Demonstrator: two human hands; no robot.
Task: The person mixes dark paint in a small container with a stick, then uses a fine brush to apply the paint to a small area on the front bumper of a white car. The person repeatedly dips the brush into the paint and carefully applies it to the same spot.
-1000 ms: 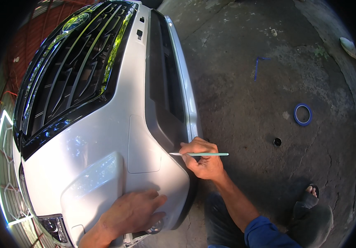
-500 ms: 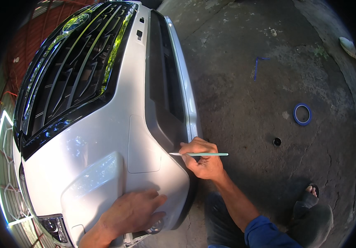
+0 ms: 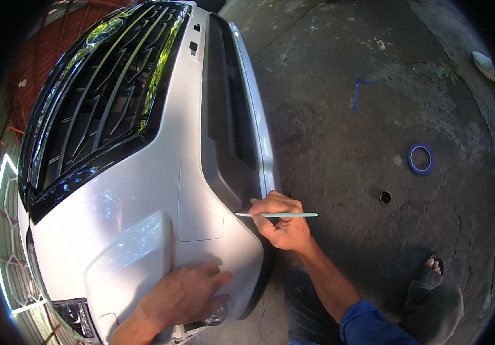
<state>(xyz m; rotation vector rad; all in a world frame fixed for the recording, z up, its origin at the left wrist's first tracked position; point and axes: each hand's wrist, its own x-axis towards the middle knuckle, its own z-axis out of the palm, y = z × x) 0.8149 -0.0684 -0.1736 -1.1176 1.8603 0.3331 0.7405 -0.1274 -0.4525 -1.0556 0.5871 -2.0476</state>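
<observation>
My right hand (image 3: 285, 225) pinches a slim paintbrush (image 3: 306, 215) with a pale green handle. The brush lies nearly level, its tip pointing left and at the edge where the white bumper (image 3: 135, 178) meets its dark grey lower trim (image 3: 221, 167). Whether the bristles touch the paint is too small to tell. Nearer to me, my left hand (image 3: 184, 292) rests on the bumper's corner beside a raised white panel, its fingers apart and holding nothing. A thin-lined, rounded rectangular cover (image 3: 200, 213) sits in the bumper just left of the brush tip.
On the concrete floor (image 3: 328, 144) to the right lie a roll of blue tape (image 3: 428, 167), a small black round container (image 3: 385, 198) and a bent blue strip (image 3: 356, 96). The black grille (image 3: 92, 103) fills the upper left. My sandalled foot (image 3: 434, 265) is at lower right.
</observation>
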